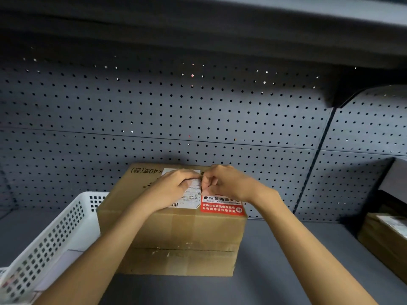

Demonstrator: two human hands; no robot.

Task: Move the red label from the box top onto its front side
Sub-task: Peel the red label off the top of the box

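Two bare forearms reach in from the near edge over a dark grey shelf surface, and beside them at near left stands a white perforated plastic basket, tilted in the wide view, with pale paper lying inside. Between the arms sits a brown corrugated cardboard box, its front side facing the camera, bare of labels and crossed by a horizontal seam low down with scuffed tape. On the box top, along the near right edge, lies the red rectangular label with white and black printed characters; its near part lies flat on the cardboard, while its far edge is hidden under the right hand. Just left of it, touching or nearly so, is a white shipping label with a barcode. The left hand rests palm down on that white label, fingers spread forward and not closed on anything. The right hand is curled at the red label's far left corner, thumb and fingertips pinched together there; whether the corner is actually caught in the grip cannot be told. At far right another brown cardboard box stands on the shelf. Behind everything rises a dark grey pegboard back panel, with an upper shelf overhead.
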